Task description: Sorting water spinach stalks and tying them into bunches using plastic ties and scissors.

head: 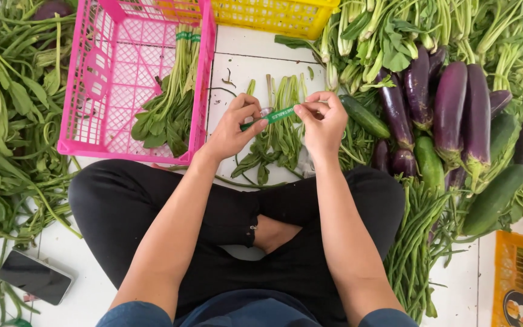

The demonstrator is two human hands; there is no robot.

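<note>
Crossed legs in black trousers fill the near foreground, with both forearms reaching out over them to a white tiled floor. Between the two hands a strip of green tape is stretched almost level, just above a loose bunch of leafy greens lying on the tiles. At one end, the left hand pinches the tape between thumb and fingertips; the right hand is closed on the other end in a tight fingertip pinch.

To band the bunch neatly, it seems best to keep the tape taut and flat, sticky side away from the fingers, and to gather the stems together before wrapping low on them, as a twisted strip would likely stick to itself.

A pink plastic crate to the left already holds a banded bunch. To the right lie purple eggplants, cucumbers and long beans. A dark phone rests on the floor near the left knee.
</note>
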